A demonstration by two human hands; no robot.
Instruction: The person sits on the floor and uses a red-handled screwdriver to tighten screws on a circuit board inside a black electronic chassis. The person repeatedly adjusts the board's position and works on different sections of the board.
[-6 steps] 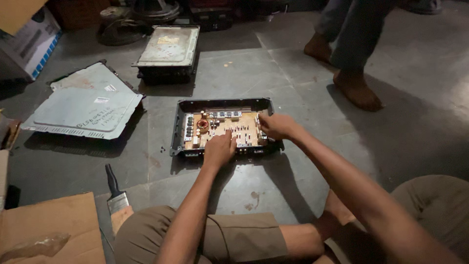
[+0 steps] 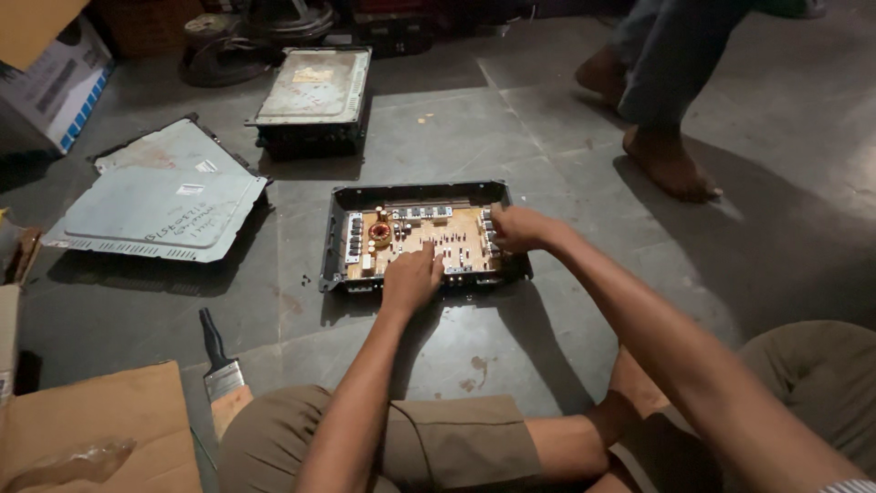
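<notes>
1. A person seated on a grey concrete floor point(image 2: 547, 128) works with both bare hands over an open black metal case point(image 2: 339, 239) that lies flat just ahead of their knees.
2. Inside the case sits a tan circuit board point(image 2: 461, 239) carrying a copper-wound ring coil point(image 2: 380, 232) near its left end.
3. The left hand point(image 2: 411, 279) rests on the near edge of the board, its fingers point(image 2: 429, 265) curled down onto the parts; whether they pinch anything cannot be told.
4. The right hand point(image 2: 518, 228) lies at the board's right end against the case wall, fingers bent and pressing there; no grasp of a loose item shows.
5. Left of the case lie two pale flat metal covers point(image 2: 164, 196), overlapping, the upper one bearing a small white rectangular label and dark handwriting.
6. Behind the case stands a second closed metal box point(image 2: 315, 96) with a yellowish label on its lid.
7. A white carton with blue stripes point(image 2: 55, 78) sits at the far left corner.
8. A paintbrush point(image 2: 219, 361) with a black handle lies near the left knee, beside brown cardboard point(image 2: 91, 420).
9. Another person's bare feet point(image 2: 671, 164) stand on the floor well to the right.
</notes>
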